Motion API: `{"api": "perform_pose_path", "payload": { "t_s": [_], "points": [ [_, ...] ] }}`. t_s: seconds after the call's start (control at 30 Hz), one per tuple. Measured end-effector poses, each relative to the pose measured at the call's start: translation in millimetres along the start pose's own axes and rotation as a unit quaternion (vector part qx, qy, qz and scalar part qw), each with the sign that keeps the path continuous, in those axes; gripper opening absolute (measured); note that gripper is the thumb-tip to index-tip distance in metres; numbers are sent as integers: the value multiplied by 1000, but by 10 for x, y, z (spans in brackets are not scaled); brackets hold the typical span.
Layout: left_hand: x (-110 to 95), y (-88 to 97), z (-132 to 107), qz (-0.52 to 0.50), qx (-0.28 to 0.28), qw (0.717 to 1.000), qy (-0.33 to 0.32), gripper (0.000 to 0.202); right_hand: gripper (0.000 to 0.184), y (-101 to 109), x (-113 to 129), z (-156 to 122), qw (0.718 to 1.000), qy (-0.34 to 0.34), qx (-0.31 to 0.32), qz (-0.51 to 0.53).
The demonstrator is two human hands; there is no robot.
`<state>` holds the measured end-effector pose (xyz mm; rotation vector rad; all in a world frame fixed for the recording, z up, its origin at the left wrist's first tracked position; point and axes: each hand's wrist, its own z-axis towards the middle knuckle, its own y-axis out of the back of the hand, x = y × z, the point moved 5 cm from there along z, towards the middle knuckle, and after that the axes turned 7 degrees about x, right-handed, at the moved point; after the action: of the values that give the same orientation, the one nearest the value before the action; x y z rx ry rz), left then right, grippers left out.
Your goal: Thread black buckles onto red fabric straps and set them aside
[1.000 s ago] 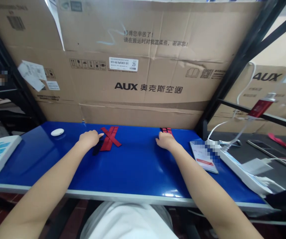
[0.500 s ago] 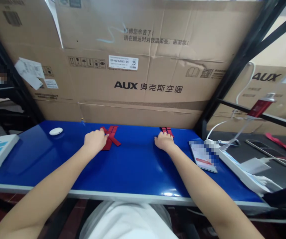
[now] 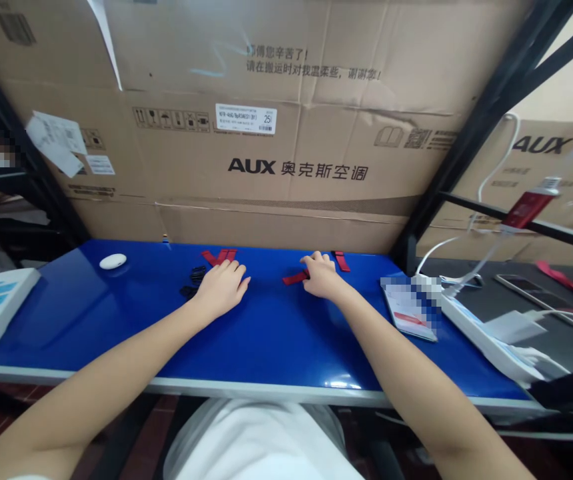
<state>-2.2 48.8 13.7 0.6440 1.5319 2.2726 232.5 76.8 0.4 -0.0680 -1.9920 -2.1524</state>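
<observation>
In the middle of the frame, the left hand [image 3: 221, 289] is over the blue worktop [image 3: 266, 340], its thumb apart from the fingers; whether it pinches something I cannot tell. Red strips [image 3: 226, 255] lie just beyond its fingertips, partly hidden by them, and black pieces [image 3: 196, 275] lie just beside it, on its left. Right of centre, the right hand [image 3: 321, 276] is with bent fingers, and a short red strip [image 3: 294, 277] comes out at its left side, between thumb and fingers; if the grip is closed, I cannot tell. Another red strip [image 3: 342, 261] lies near its right side.
</observation>
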Motion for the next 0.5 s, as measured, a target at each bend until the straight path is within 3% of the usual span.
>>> {"api": "perform_pose_path", "payload": {
  "t_s": [0.1, 0.2, 0.37, 0.5],
  "points": [
    [-36, -9, 4, -37, -6, 999, -22, 31, 40, -96, -139, 63, 997, 10, 37, 61],
    [-108, -33, 3, -79, -5, 996, -35, 32, 26, -165, -122, 122, 991, 57, 23, 118],
    [-299, -117, 15, -113, 13, 991, -64, 40, 25, -197, 143, 119, 977, 136, 8, 161],
    [-403, -208, 50, -143, 23, 986, -84, 47, 28, -218, 370, 26, 953, 156, 17, 257]
  ]
}}
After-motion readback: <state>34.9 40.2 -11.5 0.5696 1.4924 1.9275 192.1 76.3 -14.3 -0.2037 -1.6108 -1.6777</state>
